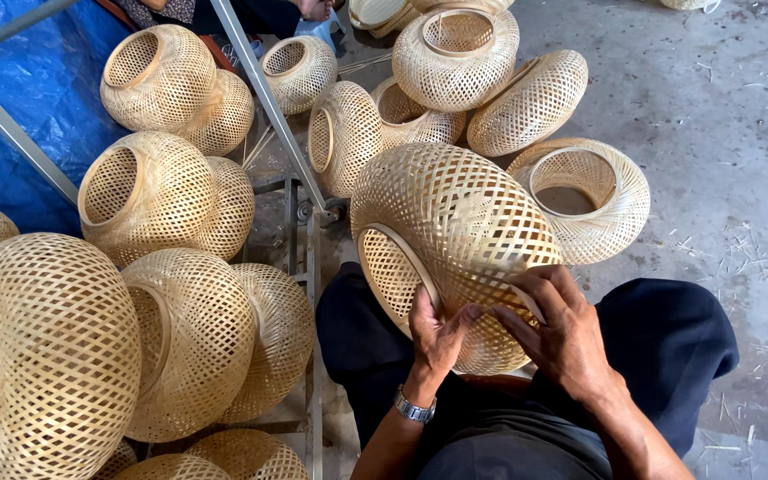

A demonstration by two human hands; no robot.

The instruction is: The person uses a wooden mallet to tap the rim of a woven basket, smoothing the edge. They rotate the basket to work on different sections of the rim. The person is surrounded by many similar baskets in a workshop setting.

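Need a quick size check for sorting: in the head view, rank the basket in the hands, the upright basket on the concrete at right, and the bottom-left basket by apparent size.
1. Bottom-left basket, though it lies nearest the camera and is cut off at the edge.
2. Held basket, gripped by the left hand and right hand.
3. Upright basket, farther away.

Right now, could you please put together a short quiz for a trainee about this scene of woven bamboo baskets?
1. True or false: both hands touch the round, pale woven bamboo basket on the lap.
2. Which wrist carries the silver metal wristwatch? A. left B. right
3. What lies under the baskets at upper left?

Key:
1. True: the left hand and the right hand both grip its rim.
2. A
3. A blue plastic tarpaulin.
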